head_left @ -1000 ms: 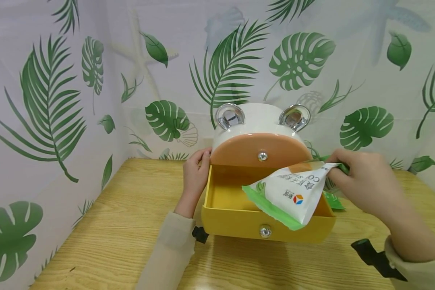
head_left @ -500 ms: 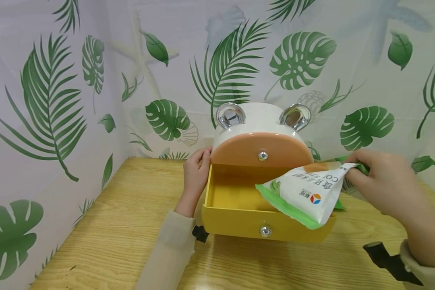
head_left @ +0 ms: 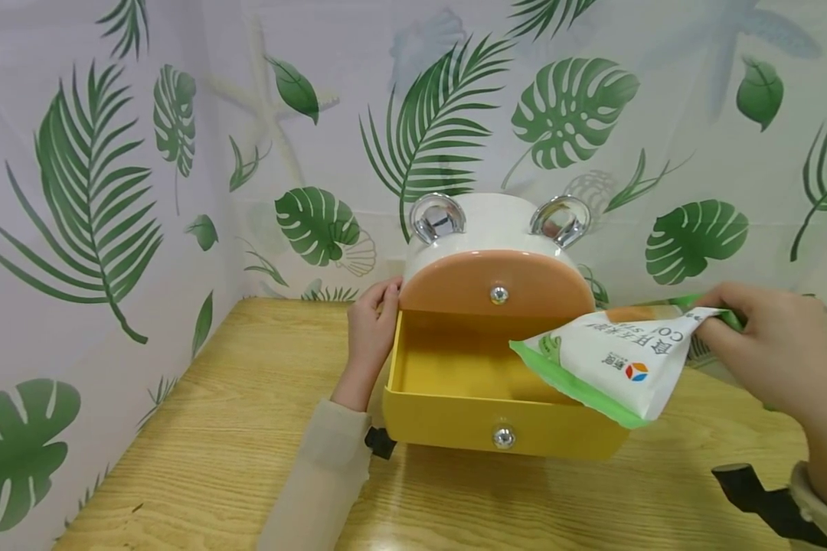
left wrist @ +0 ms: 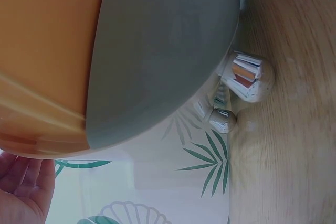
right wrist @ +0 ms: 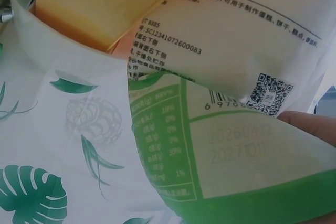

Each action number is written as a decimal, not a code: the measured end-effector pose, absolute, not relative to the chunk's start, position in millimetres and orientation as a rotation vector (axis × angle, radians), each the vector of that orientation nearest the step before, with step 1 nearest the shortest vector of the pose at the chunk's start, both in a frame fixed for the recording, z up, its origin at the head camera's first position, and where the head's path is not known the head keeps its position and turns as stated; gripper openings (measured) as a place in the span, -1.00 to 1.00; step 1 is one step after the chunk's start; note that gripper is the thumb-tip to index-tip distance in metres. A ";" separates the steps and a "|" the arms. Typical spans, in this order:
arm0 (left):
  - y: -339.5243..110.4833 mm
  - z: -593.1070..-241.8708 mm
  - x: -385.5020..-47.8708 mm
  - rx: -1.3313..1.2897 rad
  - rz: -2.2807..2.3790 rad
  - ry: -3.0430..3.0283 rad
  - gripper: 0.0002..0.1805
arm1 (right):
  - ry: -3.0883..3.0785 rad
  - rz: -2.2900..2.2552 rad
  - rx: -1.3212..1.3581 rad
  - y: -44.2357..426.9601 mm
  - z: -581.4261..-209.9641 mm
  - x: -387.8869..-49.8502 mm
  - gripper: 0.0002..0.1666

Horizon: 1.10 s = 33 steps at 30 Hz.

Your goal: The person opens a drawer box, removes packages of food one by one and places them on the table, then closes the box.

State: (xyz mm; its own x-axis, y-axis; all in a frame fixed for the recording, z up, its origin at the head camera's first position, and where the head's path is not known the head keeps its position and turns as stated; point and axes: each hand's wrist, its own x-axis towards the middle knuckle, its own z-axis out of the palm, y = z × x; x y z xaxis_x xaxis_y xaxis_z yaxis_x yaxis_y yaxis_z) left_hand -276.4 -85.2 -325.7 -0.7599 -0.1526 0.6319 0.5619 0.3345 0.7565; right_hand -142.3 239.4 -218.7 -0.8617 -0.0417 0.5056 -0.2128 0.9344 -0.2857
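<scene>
A white and green packet of corn starch (head_left: 606,356) hangs tilted over the right side of a yellow drawer (head_left: 448,417). My right hand (head_left: 775,344) pinches its top right corner. In the right wrist view, the printed back of the packet (right wrist: 236,145) fills much of the picture. The drawer is pulled out of a white storage box (head_left: 492,218) with an orange upper front (head_left: 455,283) and silver knobs. My left hand (head_left: 374,325) rests against the box's left side with its fingers laid along it; the left wrist view shows that hand (left wrist: 26,192) at the casing.
The wooden table (head_left: 248,390) reaches up to a leaf-printed cloth (head_left: 303,145) behind and at the left. Two shiny ear-like rings (head_left: 437,218) stick up from the box top. Small round metal feet (left wrist: 249,77) lift the box off the table.
My right hand has moved to the right with the corn starch packet, uncovering more of the drawer. My left hand stays at the box's side.
</scene>
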 end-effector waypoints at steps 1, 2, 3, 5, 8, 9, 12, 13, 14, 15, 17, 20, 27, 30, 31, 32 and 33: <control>-85.5 -325.4 -276.3 -0.356 -1.473 -1.978 -0.71 | -2.575 0.453 0.177 241.2 -219.0 -142.6 -0.81; -85.8 -325.1 -276.2 -0.354 -1.470 -1.979 -0.71 | -2.562 0.447 0.176 242.9 -219.4 -143.2 -0.81; -86.1 -324.7 -276.1 -0.353 -1.467 -1.979 -0.72 | -2.554 0.441 0.170 244.6 -219.7 -143.7 -0.81; -86.7 -324.2 -276.0 -0.353 -1.463 -1.978 -0.72 | -2.542 0.438 0.149 248.2 -220.2 -144.5 -0.82; -87.4 -323.5 -275.9 -0.359 -1.462 -1.976 -0.71 | -2.529 0.460 0.123 253.1 -221.5 -146.0 -0.83; -87.6 -323.3 -275.7 -0.359 -1.463 -1.975 -0.71 | -2.534 0.471 0.110 254.5 -221.9 -146.2 -0.82; -87.8 -323.0 -275.3 -0.361 -1.470 -1.972 -0.71 | -2.507 0.501 0.098 257.5 -223.6 -146.1 -0.82; -87.8 -323.0 -275.1 -0.359 -1.471 -1.972 -0.71 | -2.496 0.512 0.092 258.2 -224.1 -145.7 -0.82; -87.9 -323.1 -275.0 -0.358 -1.473 -1.971 -0.71 | -2.485 0.526 0.090 258.9 -224.6 -144.9 -0.82; -87.9 -323.2 -275.0 -0.358 -1.474 -1.970 -0.72 | -2.474 0.541 0.088 259.5 -225.1 -144.3 -0.82; -87.9 -323.7 -275.3 -0.358 -1.474 -1.970 -0.72 | -2.453 0.578 0.080 260.9 -225.8 -142.9 -0.83; -88.2 -324.6 -275.6 -0.358 -1.473 -1.970 -0.72 | -2.431 0.624 0.078 263.5 -226.5 -141.3 -0.85; -88.6 -325.5 -275.6 -0.358 -1.470 -1.966 -0.72 | -2.397 0.660 0.080 273.6 -232.0 -142.5 -0.88; -88.5 -325.7 -275.3 -0.362 -1.470 -1.964 -0.72 | -2.369 0.674 0.076 278.7 -235.6 -143.8 -0.88; -88.6 -325.7 -275.2 -0.362 -1.468 -1.963 -0.72 | -2.363 0.669 0.065 280.4 -236.6 -143.9 -0.89; -88.5 -325.7 -275.1 -0.364 -1.470 -1.960 -0.72 | -2.348 0.672 0.060 282.0 -237.3 -144.4 -0.89; -88.6 -325.8 -275.2 -0.366 -1.471 -1.959 -0.72 | -2.330 0.675 0.057 283.5 -238.1 -144.8 -0.90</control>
State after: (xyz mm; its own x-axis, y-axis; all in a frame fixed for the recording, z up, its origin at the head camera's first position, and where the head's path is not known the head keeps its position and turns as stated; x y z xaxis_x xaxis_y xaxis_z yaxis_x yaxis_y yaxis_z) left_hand -275.2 -88.6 -325.8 -0.7480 -0.1575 0.6447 0.5751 0.3311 0.7481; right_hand -144.8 283.5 -238.1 -0.7541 0.1426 0.6411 -0.2219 0.8634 -0.4531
